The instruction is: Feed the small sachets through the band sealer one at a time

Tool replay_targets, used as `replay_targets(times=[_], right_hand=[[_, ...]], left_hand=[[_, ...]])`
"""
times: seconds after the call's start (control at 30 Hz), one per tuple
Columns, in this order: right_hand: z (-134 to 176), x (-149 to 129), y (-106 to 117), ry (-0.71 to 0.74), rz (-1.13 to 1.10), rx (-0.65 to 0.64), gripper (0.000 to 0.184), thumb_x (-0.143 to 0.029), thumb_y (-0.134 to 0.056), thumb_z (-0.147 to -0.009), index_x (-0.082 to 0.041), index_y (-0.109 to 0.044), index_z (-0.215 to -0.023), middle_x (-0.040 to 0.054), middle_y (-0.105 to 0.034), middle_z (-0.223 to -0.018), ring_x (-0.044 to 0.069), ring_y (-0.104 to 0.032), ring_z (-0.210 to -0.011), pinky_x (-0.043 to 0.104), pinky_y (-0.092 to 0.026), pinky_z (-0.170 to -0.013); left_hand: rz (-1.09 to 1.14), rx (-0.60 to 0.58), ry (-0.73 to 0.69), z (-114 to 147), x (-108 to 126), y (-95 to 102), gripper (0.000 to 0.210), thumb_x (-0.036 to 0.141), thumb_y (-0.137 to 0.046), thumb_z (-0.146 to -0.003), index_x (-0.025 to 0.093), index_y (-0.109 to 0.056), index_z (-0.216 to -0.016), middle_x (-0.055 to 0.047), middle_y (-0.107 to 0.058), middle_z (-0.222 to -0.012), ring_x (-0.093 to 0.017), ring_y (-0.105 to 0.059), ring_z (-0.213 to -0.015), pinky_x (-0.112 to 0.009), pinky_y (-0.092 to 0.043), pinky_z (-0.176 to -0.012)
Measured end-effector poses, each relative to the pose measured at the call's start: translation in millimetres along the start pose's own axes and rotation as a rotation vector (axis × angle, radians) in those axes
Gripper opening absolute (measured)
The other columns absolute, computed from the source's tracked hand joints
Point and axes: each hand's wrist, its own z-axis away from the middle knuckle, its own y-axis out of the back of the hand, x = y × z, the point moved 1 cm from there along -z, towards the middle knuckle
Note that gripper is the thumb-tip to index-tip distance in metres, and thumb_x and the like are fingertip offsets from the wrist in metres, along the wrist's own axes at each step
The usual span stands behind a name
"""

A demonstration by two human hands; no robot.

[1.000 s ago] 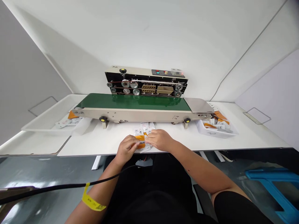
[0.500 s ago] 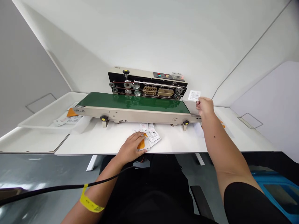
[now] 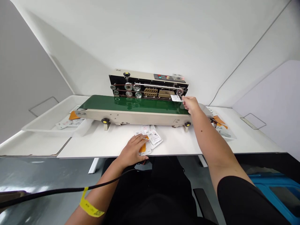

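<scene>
My right hand (image 3: 191, 104) pinches a small white printed packet (image 3: 175, 98) by its right edge. The packet is at the right end of the band sealer (image 3: 148, 82), beside its rollers and just above the green conveyor belt (image 3: 131, 105). My left hand (image 3: 134, 147) lies with fingers spread over a loose pile of white and orange printed packets (image 3: 154, 137) near the table's front edge. Part of that pile is hidden under the fingers.
At the left end of the belt stands a white bin (image 3: 39, 125) with several packets in it. Another tray (image 3: 231, 136) with orange and white packets sits at the right, partly behind my forearm. A black cable (image 3: 58, 190) crosses over my left arm.
My right hand has moved left and slightly down with the packet, from beyond the belt's right end to the sealer's rollers. The left hand stays on the pile.
</scene>
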Motion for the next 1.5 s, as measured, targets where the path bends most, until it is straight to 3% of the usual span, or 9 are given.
replay_targets(times=[0.17,0.3,0.4,0.53,0.77,0.9,0.97,1.17,1.5], right_hand=[[78.3,48.6,-5.2,0.546,0.171,0.218,0.018,-0.031,-0.061,-0.096,-0.020,-0.075,-0.100,0.0004,-0.067,-0.079,0.013,-0.058,-0.068,0.023,-0.047,-0.062],[166.9,118.4,-41.2,0.916,0.408,-0.276,0.025,-0.029,-0.057,-0.099,-0.023,-0.078,-0.112,0.0067,-0.076,-0.094,0.022,-0.068,-0.083,0.037,-0.058,-0.082],[207.7,157.9,-66.8,1.054,0.577,-0.568,0.047,-0.030,-0.060,-0.101,-0.025,-0.064,-0.147,0.0114,-0.074,-0.133,0.031,-0.066,-0.123,0.051,-0.055,-0.106],[217.4,177.9,-81.6,0.994,0.791,-0.676,0.069,-0.041,-0.061,-0.104,-0.027,-0.039,-0.168,0.0092,-0.049,-0.167,0.035,-0.041,-0.157,0.062,-0.039,-0.125],[216.5,173.1,-81.7,0.924,0.897,-0.668,0.059,-0.049,-0.055,-0.108,-0.026,-0.051,-0.161,0.0078,-0.050,-0.166,0.035,-0.041,-0.157,0.061,-0.033,-0.129],[218.9,170.5,-80.9,0.891,0.939,-0.696,0.056,-0.047,-0.053,-0.109,-0.023,-0.053,-0.160,0.0057,-0.046,-0.169,0.034,-0.036,-0.159,0.060,-0.030,-0.131],[218.7,171.3,-80.8,0.893,0.921,-0.673,0.056,-0.045,-0.055,-0.108,-0.022,-0.055,-0.159,0.0060,-0.047,-0.168,0.035,-0.035,-0.160,0.061,-0.030,-0.131],[216.7,173.0,-78.7,0.942,0.704,-0.471,0.046,-0.032,-0.057,-0.104,-0.023,-0.064,-0.149,0.0080,-0.061,-0.155,0.035,-0.041,-0.153,0.059,-0.039,-0.126],[230.0,150.1,-108.5,0.809,0.503,-0.503,0.029,-0.028,-0.068,-0.098,-0.024,-0.074,-0.126,0.0070,-0.080,-0.103,0.028,-0.068,-0.104,0.047,-0.055,-0.097]], left_hand=[[0.021,0.003,-0.010,-0.3,0.3,1.2,0.082,0.031,-0.093,-0.074,0.029,-0.060,-0.148,-0.010,-0.054,-0.163,-0.039,-0.046,-0.154,-0.059,-0.042,-0.127],[0.031,-0.002,0.016,-1.1,2.4,1.7,0.077,0.029,-0.090,-0.076,0.027,-0.061,-0.148,-0.011,-0.055,-0.162,-0.038,-0.048,-0.152,-0.058,-0.043,-0.127],[0.045,0.005,0.035,-1.7,3.8,1.1,0.080,0.032,-0.090,-0.078,0.026,-0.058,-0.150,-0.013,-0.057,-0.159,-0.037,-0.051,-0.150,-0.057,-0.045,-0.125],[0.097,0.022,0.039,-2.0,2.6,0.8,0.078,0.034,-0.087,-0.082,0.027,-0.057,-0.153,-0.011,-0.058,-0.159,-0.035,-0.054,-0.148,-0.054,-0.048,-0.123],[0.396,0.320,0.185,4.4,-9.2,7.2,0.026,0.033,-0.059,-0.104,0.024,-0.078,-0.120,-0.011,-0.074,-0.132,-0.027,-0.068,-0.127,-0.047,-0.055,-0.114],[0.713,0.667,0.508,11.1,-16.7,1.8,0.043,0.058,-0.054,-0.106,0.020,-0.073,-0.111,-0.006,-0.075,-0.096,-0.020,-0.072,-0.081,-0.033,-0.061,-0.074],[0.881,0.738,0.604,11.9,-18.7,-3.0,0.048,0.066,-0.050,-0.105,0.021,-0.068,-0.108,-0.001,-0.067,-0.079,-0.014,-0.058,-0.055,-0.026,-0.048,-0.049],[1.023,0.649,0.498,6.4,-19.8,-3.5,0.043,0.062,-0.059,-0.103,0.021,-0.062,-0.113,0.004,-0.063,-0.065,-0.013,-0.059,-0.054,-0.026,-0.052,-0.058],[1.062,0.401,0.489,7.5,-18.0,0.2,0.053,0.060,-0.077,-0.091,0.017,-0.067,-0.122,-0.010,-0.078,-0.111,-0.023,-0.077,-0.081,-0.040,-0.066,-0.080]])
